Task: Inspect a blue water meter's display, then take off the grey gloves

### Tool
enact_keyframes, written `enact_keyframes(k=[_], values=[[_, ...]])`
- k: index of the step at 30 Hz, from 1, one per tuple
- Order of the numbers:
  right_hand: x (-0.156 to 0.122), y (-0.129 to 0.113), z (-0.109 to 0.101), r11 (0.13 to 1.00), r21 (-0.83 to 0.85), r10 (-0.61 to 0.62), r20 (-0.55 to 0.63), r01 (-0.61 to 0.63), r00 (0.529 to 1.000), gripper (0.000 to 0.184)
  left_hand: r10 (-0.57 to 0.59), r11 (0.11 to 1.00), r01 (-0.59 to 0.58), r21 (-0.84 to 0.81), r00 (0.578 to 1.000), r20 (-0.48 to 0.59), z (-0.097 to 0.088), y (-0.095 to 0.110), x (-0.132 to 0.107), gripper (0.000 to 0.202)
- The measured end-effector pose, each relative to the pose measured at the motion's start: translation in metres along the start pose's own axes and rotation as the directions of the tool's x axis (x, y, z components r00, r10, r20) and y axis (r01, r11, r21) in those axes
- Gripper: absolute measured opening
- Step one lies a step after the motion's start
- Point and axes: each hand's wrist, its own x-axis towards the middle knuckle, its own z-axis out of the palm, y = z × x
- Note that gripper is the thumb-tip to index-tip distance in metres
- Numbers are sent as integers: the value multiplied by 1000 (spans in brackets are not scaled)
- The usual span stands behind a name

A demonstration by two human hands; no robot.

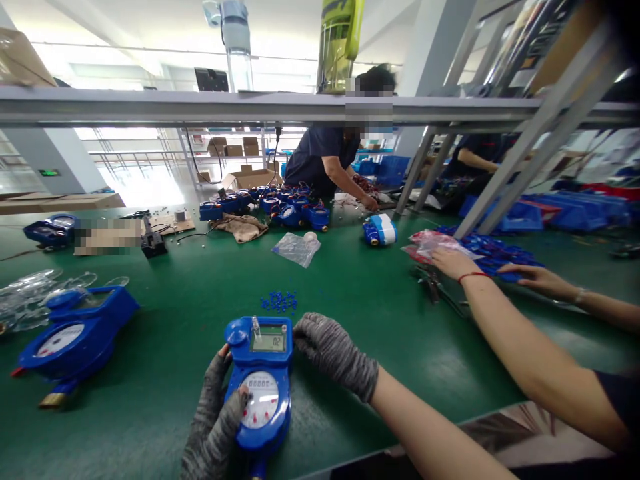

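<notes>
Blue meter [265,367], positioned over the green table [150,387], aligned lengthwise away from the body with display [269,341] outermost, clamped from the left by the left hand [215,413] with thumb at the dial [264,401], and adjoined just right of the display by the right hand [335,347], with grip impossible to tell.

Head cam, facing fwd & down, close abv green tbl [165,360]

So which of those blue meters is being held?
The meter at front centre: it alone has the gloved left hand gripping its side.
</notes>
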Motion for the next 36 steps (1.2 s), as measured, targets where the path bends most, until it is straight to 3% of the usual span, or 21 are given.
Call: enact_keyframes(k=[10,12,14,15,17,20,22,26,29,33,36], values=[[-26,6,24,974,-149,-191,-142,170,971,30,17,1000,-17,8,1000,5,6,8,-12,96],[-26,7,19,991,-9,-132,-128,132,983,30,7,1000,-7,-2,1000,5,9,14,-16,95],[-20,9,13,962,272,0,-57,16,998,27,-9,1000,9,-20,1000,1,12,20,-18,94],[-16,10,10,900,431,69,3,-63,998,27,-14,1000,14,-28,1000,1,13,23,-18,94],[-6,11,9,690,687,161,162,-228,974,32,-14,999,14,-33,1000,0,14,27,-17,93],[4,8,14,399,822,190,360,-407,913,51,-5,1000,5,-14,1000,-2,12,27,-12,92],[7,5,19,320,821,201,429,-473,881,58,-18,1000,18,-1,1000,5,9,25,-9,91],[9,0,27,228,839,231,447,-495,864,52,-7,1000,7,-2,1000,-4,5,18,-6,89],[12,-3,32,209,841,296,431,-498,852,44,26,1000,-26,-1,1000,-6,4,9,-5,90],[11,-6,34,269,825,380,383,-497,842,35,72,997,-72,28,997,6,1,0,-4,96],[12,3,28,290,798,293,451,-528,843,36,42,999,-42,7,999,-6,3,5,-9,95]])
